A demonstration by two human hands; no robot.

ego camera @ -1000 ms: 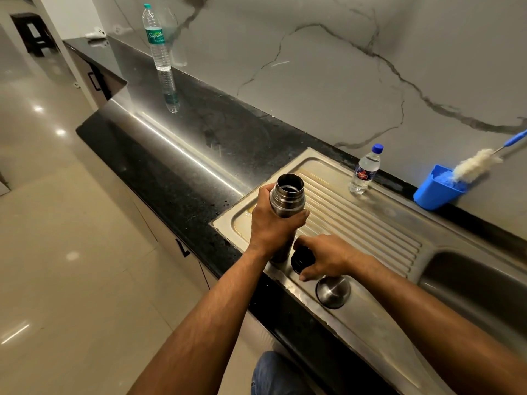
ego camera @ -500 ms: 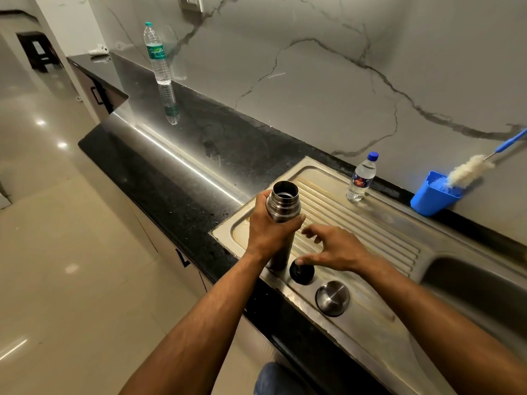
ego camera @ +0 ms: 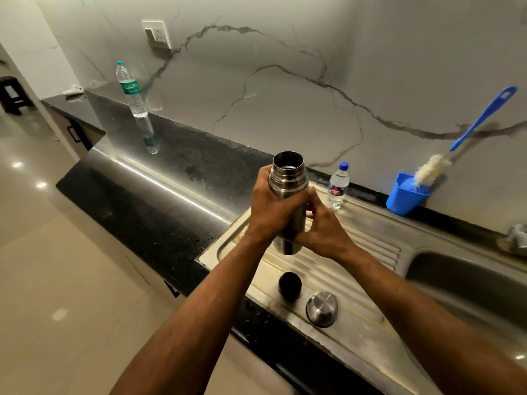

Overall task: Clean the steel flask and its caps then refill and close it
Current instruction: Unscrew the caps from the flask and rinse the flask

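The steel flask (ego camera: pixel 288 178) is upright and uncapped, lifted above the ribbed drainboard (ego camera: pixel 368 246). My left hand (ego camera: pixel 271 209) grips its upper body just under the threaded neck. My right hand (ego camera: pixel 322 226) wraps the lower body from the right side. Both caps sit on the drainboard's near edge: the black inner stopper (ego camera: pixel 290 285) and, right of it, the steel outer cap (ego camera: pixel 322 308), dome up.
A small water bottle (ego camera: pixel 338 186) stands at the drainboard's back. A blue cup (ego camera: pixel 405 195) holds a bottle brush (ego camera: pixel 433 168) by the wall. The sink basin (ego camera: pixel 470 280) lies at right. A large water bottle (ego camera: pixel 131 91) stands on the black counter (ego camera: pixel 159 201).
My right hand left the black stopper on the drainboard and took hold of the flask's lower body. The flask has risen off the drainboard in both hands.
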